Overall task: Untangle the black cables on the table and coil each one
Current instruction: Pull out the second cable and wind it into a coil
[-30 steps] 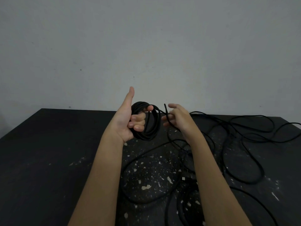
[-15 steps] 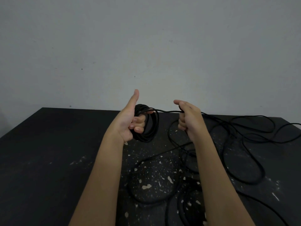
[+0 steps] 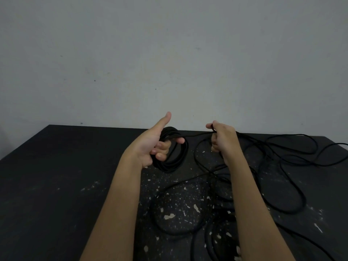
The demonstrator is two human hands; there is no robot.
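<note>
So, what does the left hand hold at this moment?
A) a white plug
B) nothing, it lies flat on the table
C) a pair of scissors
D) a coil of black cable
D: the left hand curls its fingers through the coil of black cable, thumb up; a strand runs from the coil to the right hand, which grips it.

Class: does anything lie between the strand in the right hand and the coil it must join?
Nothing visible: the strand runs free from the right hand to the coil in the left hand. Behind it, loose cables cross on the table.
</note>
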